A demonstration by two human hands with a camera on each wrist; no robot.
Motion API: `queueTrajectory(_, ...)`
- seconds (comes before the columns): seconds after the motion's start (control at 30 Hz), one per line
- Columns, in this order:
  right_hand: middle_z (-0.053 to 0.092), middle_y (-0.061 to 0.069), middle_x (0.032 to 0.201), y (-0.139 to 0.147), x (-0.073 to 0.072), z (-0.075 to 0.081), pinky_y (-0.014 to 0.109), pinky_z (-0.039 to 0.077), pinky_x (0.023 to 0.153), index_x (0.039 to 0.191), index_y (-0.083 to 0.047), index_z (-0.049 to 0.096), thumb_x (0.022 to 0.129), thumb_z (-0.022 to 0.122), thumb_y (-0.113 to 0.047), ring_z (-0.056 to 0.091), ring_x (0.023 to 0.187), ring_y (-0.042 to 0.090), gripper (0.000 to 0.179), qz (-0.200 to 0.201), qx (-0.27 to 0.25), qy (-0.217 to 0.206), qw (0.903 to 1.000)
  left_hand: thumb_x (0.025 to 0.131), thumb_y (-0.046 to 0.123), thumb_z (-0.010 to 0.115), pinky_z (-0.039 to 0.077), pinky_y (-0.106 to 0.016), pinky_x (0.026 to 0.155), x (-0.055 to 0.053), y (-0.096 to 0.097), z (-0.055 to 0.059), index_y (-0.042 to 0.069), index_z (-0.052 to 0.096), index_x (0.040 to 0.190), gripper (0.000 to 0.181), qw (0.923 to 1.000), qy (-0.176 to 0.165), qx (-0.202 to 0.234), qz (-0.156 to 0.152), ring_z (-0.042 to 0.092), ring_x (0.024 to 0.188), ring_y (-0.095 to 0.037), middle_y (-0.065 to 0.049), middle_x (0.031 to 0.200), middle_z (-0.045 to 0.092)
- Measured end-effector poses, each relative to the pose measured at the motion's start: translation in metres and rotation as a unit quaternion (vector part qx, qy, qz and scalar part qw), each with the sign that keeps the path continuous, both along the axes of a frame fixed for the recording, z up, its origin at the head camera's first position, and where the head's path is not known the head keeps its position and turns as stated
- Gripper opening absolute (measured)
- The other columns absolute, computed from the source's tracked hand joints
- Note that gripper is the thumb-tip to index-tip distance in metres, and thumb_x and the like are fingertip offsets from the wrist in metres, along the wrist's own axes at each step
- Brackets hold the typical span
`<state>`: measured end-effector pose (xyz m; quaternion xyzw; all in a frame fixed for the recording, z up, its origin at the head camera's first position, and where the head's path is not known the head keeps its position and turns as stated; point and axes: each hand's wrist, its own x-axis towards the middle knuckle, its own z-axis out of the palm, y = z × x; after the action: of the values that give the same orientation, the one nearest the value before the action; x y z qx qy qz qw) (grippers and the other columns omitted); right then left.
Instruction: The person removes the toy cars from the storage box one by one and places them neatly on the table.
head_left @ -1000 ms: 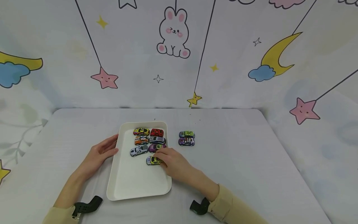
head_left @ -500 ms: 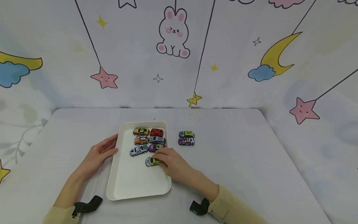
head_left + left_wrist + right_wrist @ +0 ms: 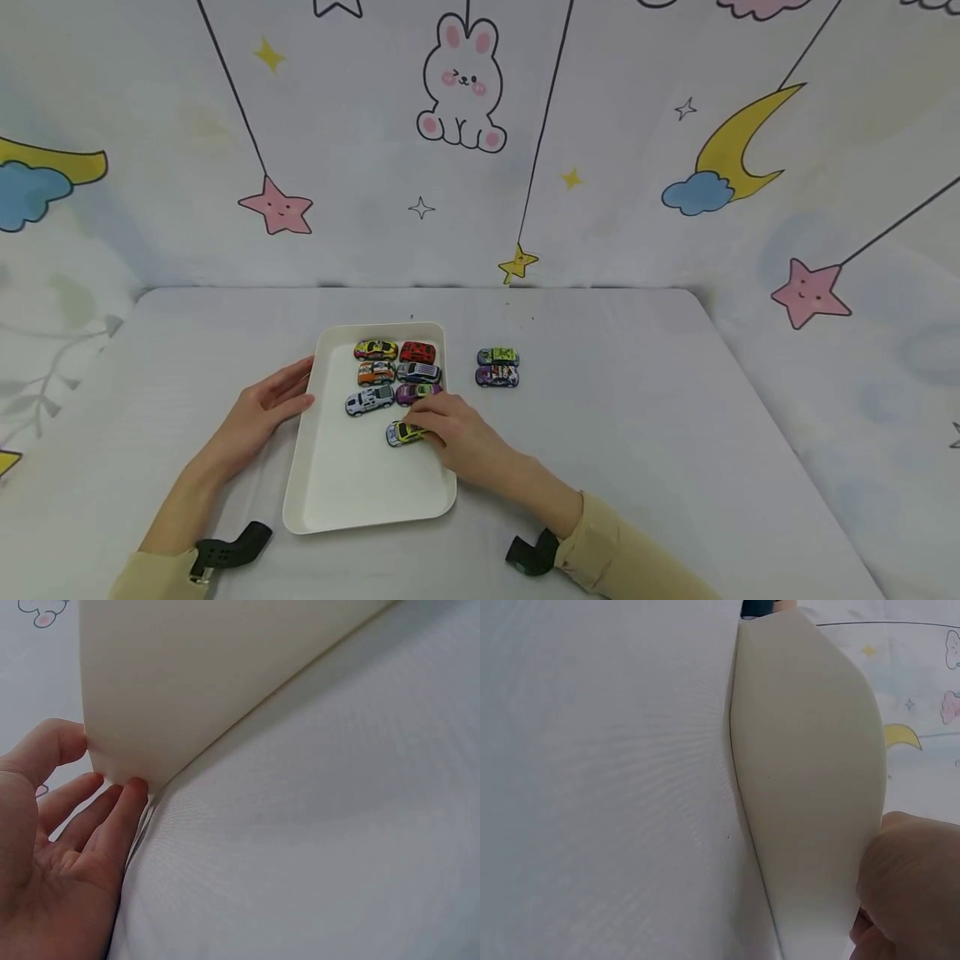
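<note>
My right hand (image 3: 461, 437) reaches over the right rim of a white tray (image 3: 337, 492) and pinches a yellow-green toy car (image 3: 403, 433) low over the tray floor; its rear end is hidden by the fingers. At the tray's left wall, my left hand (image 3: 258, 417) rests with its fingertips against the outside, fingers fairly straight, as the left wrist view (image 3: 82, 847) also shows. Further up inside the tray sit a yellow-red car (image 3: 376, 350), a red car (image 3: 417, 352), an orange car (image 3: 376, 372), a dark striped car (image 3: 418, 372), a white-grey car (image 3: 370, 401) and a purple car (image 3: 417, 393).
Right of the tray, a green-blue toy car (image 3: 498, 357) and a purple-white car (image 3: 497, 377) stand side by side on the white-covered table (image 3: 637, 433). A wall with cartoon drawings rises behind the table's far edge. The right wrist view mostly shows the tray's outer wall (image 3: 810, 750).
The yellow-green car has shifted slightly left and toward the person, turning a little, with my right hand on it. My left hand stays at the tray wall.
</note>
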<state>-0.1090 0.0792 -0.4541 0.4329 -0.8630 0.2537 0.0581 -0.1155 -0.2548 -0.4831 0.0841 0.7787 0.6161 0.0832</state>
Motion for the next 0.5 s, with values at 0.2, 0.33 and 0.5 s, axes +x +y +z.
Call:
queueTrajectory(0.2, 0.065, 0.002, 0.121, -0.0005, 0.0006, 0.0012, 0.029, 0.048, 0.103, 0.118, -0.009, 0.072, 0.092, 0.067, 0.002, 0.059, 0.116, 0.018, 0.028, 0.008, -0.001, 0.006, 1.0000, 0.101, 0.021, 0.062, 0.041, -0.006, 0.099, -0.0016, -0.0025, -0.0004, 0.009, 0.031, 0.157, 0.065, 1.0000, 0.001, 0.001, -0.002, 0.039, 0.135, 0.009, -0.015, 0.163, 0.029)
queueTrajectory(0.33, 0.064, 0.004, 0.124, 0.0006, 0.0019, 0.0020, 0.026, 0.048, 0.105, 0.121, -0.008, 0.070, 0.093, 0.065, 0.005, 0.058, 0.119, 0.018, 0.031, 0.023, -0.004, 0.029, 0.9993, 0.101, 0.021, 0.062, 0.041, -0.006, 0.099, -0.0011, -0.0019, -0.0002, 0.008, 0.031, 0.157, 0.065, 1.0000, 0.003, 0.003, -0.004, 0.039, 0.135, 0.009, -0.017, 0.162, 0.028)
queueTrajectory(0.5, 0.062, 0.005, 0.127, 0.0019, 0.0026, 0.0024, 0.025, 0.046, 0.107, 0.124, -0.008, 0.068, 0.092, 0.064, 0.008, 0.056, 0.122, 0.018, 0.036, 0.034, -0.005, 0.057, 0.9978, 0.101, 0.019, 0.061, 0.041, -0.006, 0.099, -0.0002, -0.0007, 0.0003, 0.006, 0.031, 0.157, 0.065, 0.9999, 0.007, 0.008, -0.005, 0.040, 0.134, 0.010, -0.019, 0.162, 0.028)
